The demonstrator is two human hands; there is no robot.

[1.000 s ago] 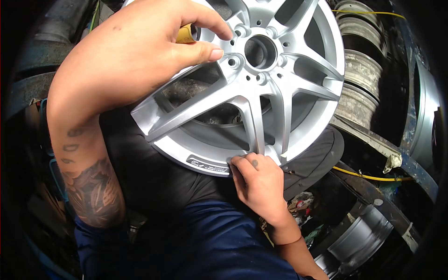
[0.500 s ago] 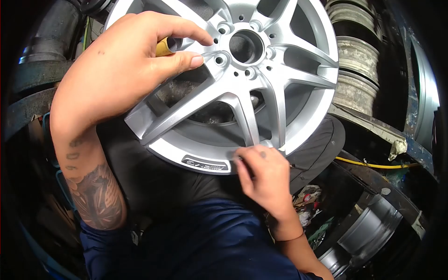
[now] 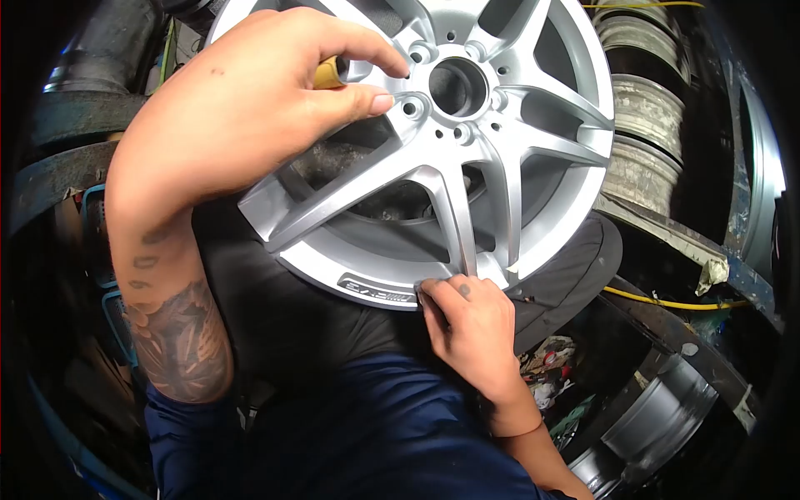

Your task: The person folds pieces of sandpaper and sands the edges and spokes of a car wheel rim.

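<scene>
A silver alloy wheel [image 3: 487, 179] lies face up over my lap, with a dark label [image 3: 375, 288] on its lower rim. My left hand [image 3: 275, 87] is over the wheel's left side, index finger and thumb apart near the hub. A yellow curled piece [image 3: 330, 73] shows in its palm; the other fingers are hidden. On the lower rim, just right of the label, my right hand [image 3: 467, 321] has its fingers pinched together. Whatever they hold is too small or hidden to tell.
Several dirty wheel rims [image 3: 643, 112] stand stacked at the upper right, beside a metal frame [image 3: 667, 233]. A yellow hose [image 3: 667, 302] runs below it. Another silver rim [image 3: 658, 417] is at the lower right. Blue-grey metal bars [image 3: 79, 117] are at the left.
The view shifted left and back, so the wheel and both hands moved across it together. My right hand's fingertips have come slightly closer to the label than half a second ago.
</scene>
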